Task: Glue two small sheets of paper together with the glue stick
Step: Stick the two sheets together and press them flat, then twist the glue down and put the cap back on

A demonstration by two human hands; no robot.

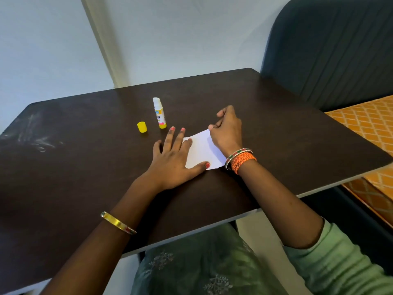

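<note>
Your left hand [170,158] is pressing flat white paper [202,150]; your right hand [226,130] is pinching its far corner.
Uncapped white-and-yellow glue stick [159,112] standing aside: gluing looks done, pressing remaining.

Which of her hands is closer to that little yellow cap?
Left. The left hand lies flat just right of the yellow cap, pressing the paper; the right hand is farther right, across the paper.

Soft daylight, sharp centre, edges warped
</note>
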